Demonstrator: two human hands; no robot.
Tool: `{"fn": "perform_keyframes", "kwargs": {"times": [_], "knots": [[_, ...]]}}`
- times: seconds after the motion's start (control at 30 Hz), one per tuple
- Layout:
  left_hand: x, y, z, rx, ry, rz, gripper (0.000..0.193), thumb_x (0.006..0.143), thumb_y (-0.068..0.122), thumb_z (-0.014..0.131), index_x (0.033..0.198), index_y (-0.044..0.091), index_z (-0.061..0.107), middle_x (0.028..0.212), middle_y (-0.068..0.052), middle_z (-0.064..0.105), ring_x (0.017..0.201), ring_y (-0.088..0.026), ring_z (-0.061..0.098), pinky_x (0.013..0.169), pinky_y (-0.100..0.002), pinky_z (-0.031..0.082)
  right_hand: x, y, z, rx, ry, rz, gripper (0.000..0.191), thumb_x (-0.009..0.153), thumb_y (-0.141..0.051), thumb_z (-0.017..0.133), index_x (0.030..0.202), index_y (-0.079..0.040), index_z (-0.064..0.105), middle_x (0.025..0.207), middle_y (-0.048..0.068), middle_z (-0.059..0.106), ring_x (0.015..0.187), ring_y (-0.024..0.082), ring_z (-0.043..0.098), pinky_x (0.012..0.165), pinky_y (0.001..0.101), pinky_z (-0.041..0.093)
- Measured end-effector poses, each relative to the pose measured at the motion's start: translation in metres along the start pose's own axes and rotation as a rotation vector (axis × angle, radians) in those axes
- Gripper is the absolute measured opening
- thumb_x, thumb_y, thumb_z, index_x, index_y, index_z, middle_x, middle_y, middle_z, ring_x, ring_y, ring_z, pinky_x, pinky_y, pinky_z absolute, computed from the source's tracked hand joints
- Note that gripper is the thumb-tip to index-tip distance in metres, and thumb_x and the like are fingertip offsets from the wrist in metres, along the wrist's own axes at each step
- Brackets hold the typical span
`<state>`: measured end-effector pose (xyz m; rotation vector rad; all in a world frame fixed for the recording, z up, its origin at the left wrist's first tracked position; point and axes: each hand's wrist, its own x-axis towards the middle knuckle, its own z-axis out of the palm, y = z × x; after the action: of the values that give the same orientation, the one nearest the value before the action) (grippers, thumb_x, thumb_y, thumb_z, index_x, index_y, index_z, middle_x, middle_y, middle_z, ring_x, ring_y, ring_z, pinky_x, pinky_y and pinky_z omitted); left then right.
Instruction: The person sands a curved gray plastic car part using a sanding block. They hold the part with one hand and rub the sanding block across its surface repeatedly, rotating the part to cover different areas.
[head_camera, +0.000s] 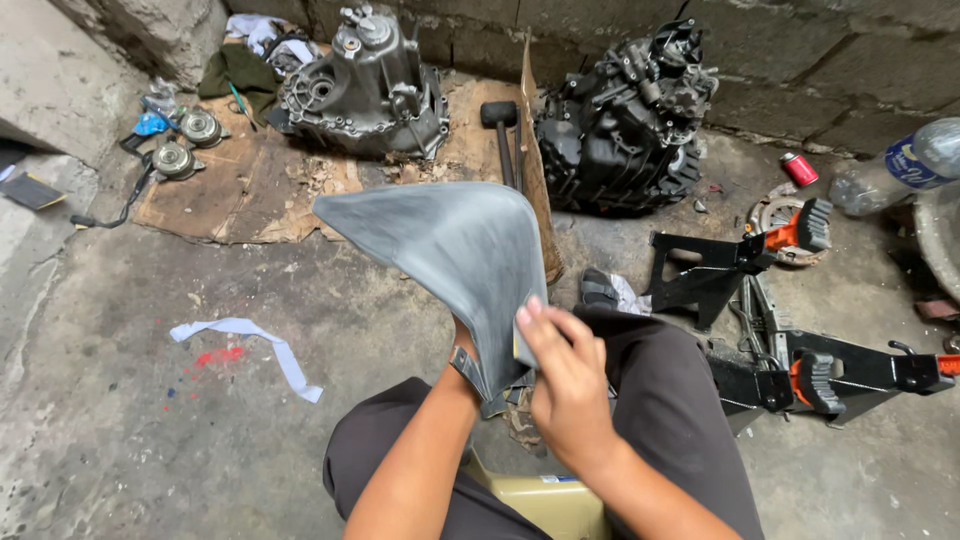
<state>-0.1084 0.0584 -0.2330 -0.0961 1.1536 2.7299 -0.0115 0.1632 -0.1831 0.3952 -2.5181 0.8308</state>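
Note:
A large grey sheet of sandpaper (450, 240) curls upward in front of me, held at its lower corner above my lap. My right hand (565, 375) pinches that corner with thumb and fingers over a folded edge. My left hand (470, 365) is mostly hidden behind the sheet; only the wrist, with a band on it, shows gripping the same lower part. My knees in dark trousers (660, 400) frame the hands. A tan metal object (555, 505) sits between my legs.
A silver gearbox housing (365, 85) and a black engine part (620, 115) rest on cardboard (250, 190) by the block wall. A hammer (500, 135) lies between them. Black and orange jack stands (800, 375) lie right. A plastic bottle (895, 165), a red can (798, 168), and a paper strip (250, 345) lie on the concrete.

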Motion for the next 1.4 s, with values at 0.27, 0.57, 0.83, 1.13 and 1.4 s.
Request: {"fn": "perform_keyframes", "kwargs": {"times": [0.27, 0.57, 0.83, 1.13, 1.4], "knots": [[-0.011, -0.023, 0.008, 0.127, 0.043, 0.007, 0.038, 0.104, 0.022, 0.049, 0.138, 0.003, 0.047, 0.134, -0.013, 0.059, 0.122, -0.023, 0.06, 0.101, -0.036, 0.053, 0.022, 0.021, 0.001, 0.012, 0.141, -0.039, 0.068, 0.072, 0.019, 0.05, 0.136, -0.001, 0.062, 0.139, 0.017, 0.064, 0.128, 0.034, 0.059, 0.11, 0.0425, 0.045], [-0.003, 0.003, 0.004, -0.004, 0.063, 0.035, 0.039, 0.105, 0.022, 0.049, 0.138, 0.003, 0.046, 0.135, -0.013, 0.059, 0.123, -0.023, 0.06, 0.102, -0.036, 0.053, 0.006, -0.011, 0.002, 0.029, 0.06, -0.062, 0.068, 0.068, 0.018, 0.052, 0.132, 0.0, 0.063, 0.134, 0.018, 0.067, 0.125, 0.033, 0.061, 0.099, 0.0404, 0.045], [-0.006, -0.012, 0.002, 0.106, 0.148, 0.077, 0.039, 0.105, 0.021, 0.049, 0.139, 0.003, 0.046, 0.136, -0.013, 0.058, 0.123, -0.023, 0.059, 0.102, -0.036, 0.052, 0.005, -0.001, 0.008, -0.041, 0.068, -0.129, 0.062, 0.074, 0.015, 0.057, 0.134, 0.0, 0.063, 0.139, 0.015, 0.065, 0.127, 0.031, 0.06, 0.095, 0.0386, 0.042], [0.001, -0.006, 0.0, 0.075, 0.059, 0.15, 0.034, 0.104, 0.021, 0.05, 0.133, 0.003, 0.049, 0.128, -0.012, 0.061, 0.114, -0.021, 0.062, 0.097, -0.035, 0.055, 0.025, -0.016, -0.014, -0.091, -0.02, -0.25, 0.06, 0.074, 0.011, 0.061, 0.133, -0.002, 0.064, 0.14, 0.012, 0.064, 0.125, 0.029, 0.06, 0.093, 0.0393, 0.043], [-0.01, -0.005, 0.03, 0.834, 0.06, 0.196, 0.02, 0.106, 0.017, 0.053, 0.112, 0.0, 0.06, 0.106, -0.013, 0.07, 0.099, -0.022, 0.069, 0.082, -0.037, 0.056, 0.056, 0.004, -0.041, -0.206, -0.117, -0.322, 0.056, 0.078, 0.004, 0.063, 0.134, -0.003, 0.064, 0.141, 0.01, 0.064, 0.123, 0.029, 0.058, 0.09, 0.0414, 0.042]]}}
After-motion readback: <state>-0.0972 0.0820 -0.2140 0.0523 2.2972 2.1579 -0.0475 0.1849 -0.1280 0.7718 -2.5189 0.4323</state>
